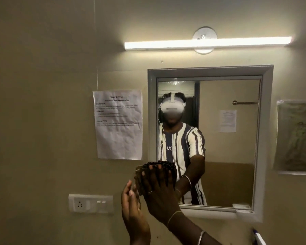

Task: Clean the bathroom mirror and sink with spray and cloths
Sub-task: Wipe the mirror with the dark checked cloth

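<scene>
A dark, ribbed cloth (168, 165) is pressed flat against the lower left corner of the bathroom mirror (228, 138), overlapping its grey frame (151, 121), under my right hand (157, 188). The fingers are spread and straight on the cloth, not curled round it. A ring (149, 192) shows on one finger, and a thin thread and a metal bangle (200, 236) sit on the wrist.

My left hand (131, 206) is raised just beside and below the right, edge-on to the camera, with fingers straight and holding nothing. Whether its fingertips touch the cloth's lower edge I cannot tell.

Above my right hand, the glass reflects me in a striped shirt and white headset, arm stretched to the cloth (a towel rail and a taped sheet show on the wall behind).

A socket and switch plate (90, 203) is on the wall to the left of my left hand. Above it a creased printed notice (119, 124) is stuck up, just beside the frame. Far above both hands a lit tube lamp (207, 43) runs across the wall. Well to the right of the hands, past the mirror, hangs a clear sleeve holding a paper (297, 138).
</scene>
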`<action>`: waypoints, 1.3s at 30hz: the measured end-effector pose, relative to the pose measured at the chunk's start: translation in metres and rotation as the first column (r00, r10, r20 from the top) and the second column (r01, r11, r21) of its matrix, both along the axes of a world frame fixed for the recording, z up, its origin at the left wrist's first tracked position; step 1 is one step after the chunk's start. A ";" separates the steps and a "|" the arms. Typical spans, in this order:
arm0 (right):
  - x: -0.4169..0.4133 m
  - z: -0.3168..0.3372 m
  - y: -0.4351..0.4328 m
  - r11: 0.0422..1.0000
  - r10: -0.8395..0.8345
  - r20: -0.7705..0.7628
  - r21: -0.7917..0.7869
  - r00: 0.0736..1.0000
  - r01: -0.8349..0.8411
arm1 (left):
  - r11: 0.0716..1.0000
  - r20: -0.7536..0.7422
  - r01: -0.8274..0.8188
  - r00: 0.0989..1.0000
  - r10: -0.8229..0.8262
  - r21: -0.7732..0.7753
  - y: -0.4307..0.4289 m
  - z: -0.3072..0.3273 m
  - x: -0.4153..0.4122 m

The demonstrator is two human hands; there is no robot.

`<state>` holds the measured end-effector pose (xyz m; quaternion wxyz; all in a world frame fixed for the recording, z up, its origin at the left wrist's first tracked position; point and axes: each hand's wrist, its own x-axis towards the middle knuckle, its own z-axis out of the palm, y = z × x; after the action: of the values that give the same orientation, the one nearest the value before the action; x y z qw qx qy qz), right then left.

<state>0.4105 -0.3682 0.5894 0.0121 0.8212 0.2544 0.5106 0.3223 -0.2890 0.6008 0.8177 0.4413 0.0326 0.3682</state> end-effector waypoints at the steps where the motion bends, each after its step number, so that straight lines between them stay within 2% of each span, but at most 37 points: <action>1: 0.000 0.009 0.002 1.000 -0.001 0.006 0.012 1.000 0.001 | 1.000 0.003 -0.004 1.000 0.004 -0.004 0.002 0.001 0.000; 6: 0.000 0.064 0.008 0.998 0.031 0.041 0.052 0.999 -0.033 | 0.999 0.036 0.040 0.999 -0.040 0.007 -0.002 0.018 0.001; 12: 0.008 0.145 0.013 0.998 0.040 0.070 0.053 0.997 -0.043 | 0.991 0.165 0.103 0.980 -0.115 0.084 -0.011 0.074 0.007; 22: 0.008 0.279 0.017 0.995 -0.013 0.198 0.095 0.980 -0.006 | 0.984 0.291 0.075 0.949 -0.119 0.159 -0.014 0.149 0.019; 30: 0.007 0.335 -0.002 0.998 -0.055 0.265 -0.002 0.963 0.058 | 0.980 0.344 0.047 0.932 -0.113 0.194 -0.018 0.163 0.026; 39: 0.006 0.344 -0.038 0.985 0.026 0.311 -0.172 0.950 0.029 | 0.947 0.438 -0.099 0.898 -0.047 0.306 -0.049 0.170 0.029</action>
<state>0.4167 -0.4063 0.9335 0.1247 0.7260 0.2924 0.6098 0.3516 -0.3378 0.7713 0.7161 0.4731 -0.2069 0.4696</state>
